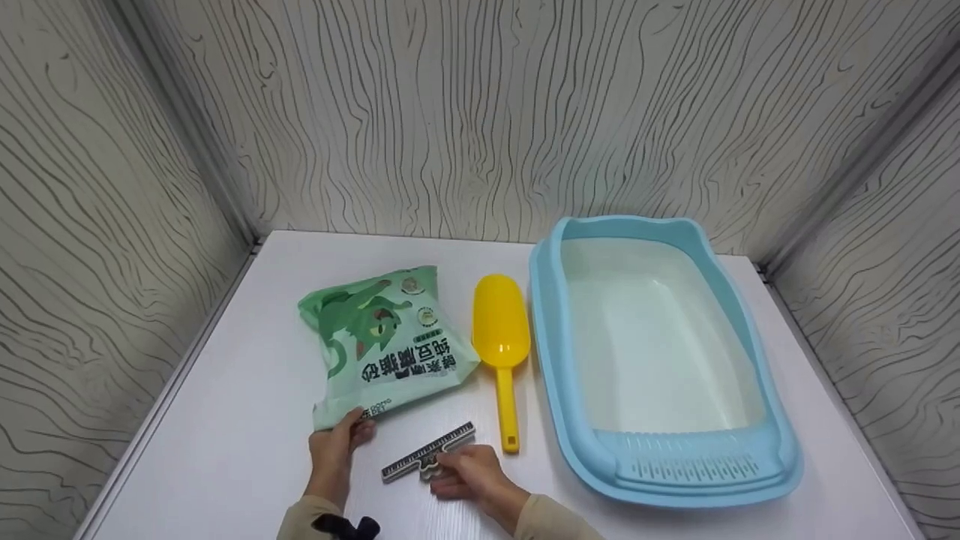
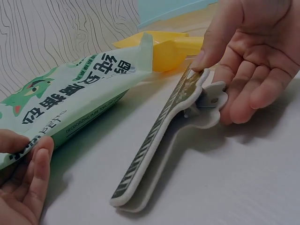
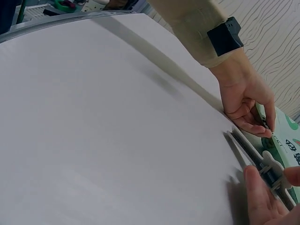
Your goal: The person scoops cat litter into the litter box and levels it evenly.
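The left hand point(image 1: 331, 450) is pinching the bag point(image 1: 394, 330) lying just beyond it, apparently steadying its edge, while the right hand point(image 1: 478, 474) is holding a clip point(image 1: 420, 456) by its handles, probably for leverage.

The head view is brightly, evenly lit, with small glare spots on the yellow scoop point(image 1: 501, 319). Both wrist views are dimmer and greyer. Soft shadow lies beneath the clip point(image 2: 161, 126). A broad shadow band crosses the tabletop point(image 3: 117, 117), whose far edge bows.
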Available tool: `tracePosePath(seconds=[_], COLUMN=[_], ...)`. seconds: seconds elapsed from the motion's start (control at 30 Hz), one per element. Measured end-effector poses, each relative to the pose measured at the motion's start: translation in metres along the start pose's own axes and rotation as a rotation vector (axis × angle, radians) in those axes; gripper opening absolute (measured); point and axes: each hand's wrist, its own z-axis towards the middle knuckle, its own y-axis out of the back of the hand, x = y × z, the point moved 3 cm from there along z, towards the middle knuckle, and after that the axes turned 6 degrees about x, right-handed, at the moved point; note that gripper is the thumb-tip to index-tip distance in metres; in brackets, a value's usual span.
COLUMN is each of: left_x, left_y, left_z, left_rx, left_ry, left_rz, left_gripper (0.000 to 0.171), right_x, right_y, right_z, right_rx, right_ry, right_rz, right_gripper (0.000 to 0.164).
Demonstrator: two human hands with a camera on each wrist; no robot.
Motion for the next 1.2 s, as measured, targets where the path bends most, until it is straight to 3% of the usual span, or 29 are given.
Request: tracePosePath(seconds=[0.17, 0.63, 0.9, 1.2], left_x=[-0.001, 0.000, 0.001, 0.001], left_y=[-0.001, -0.002, -0.002, -0.002], left_z=[0.000, 0.001, 0.000, -0.001], left_rx=[-0.002, -0.006, -0.036, -0.032], left_ry=[0.018, 0.023, 0.029, -0.007], left_rz=[0.025, 0.024, 0.010, 0.037], left_gripper=[0.050, 0.060, 0.038, 0.040], right_x=[0.000, -0.008, -0.009, -0.006], right_y=[0.001, 0.000, 0.001, 0.002], right_z=[-0.003, -0.007, -0.011, -0.012], right_rx=[0.005, 0.003, 0.035, 0.029], right_ry=[0.003, -0.010, 0.019, 0.033], right_rz=[-0.035, -0.160, -0.192, -0.216], right_gripper=[0.019, 0.027, 0.030, 0.031])
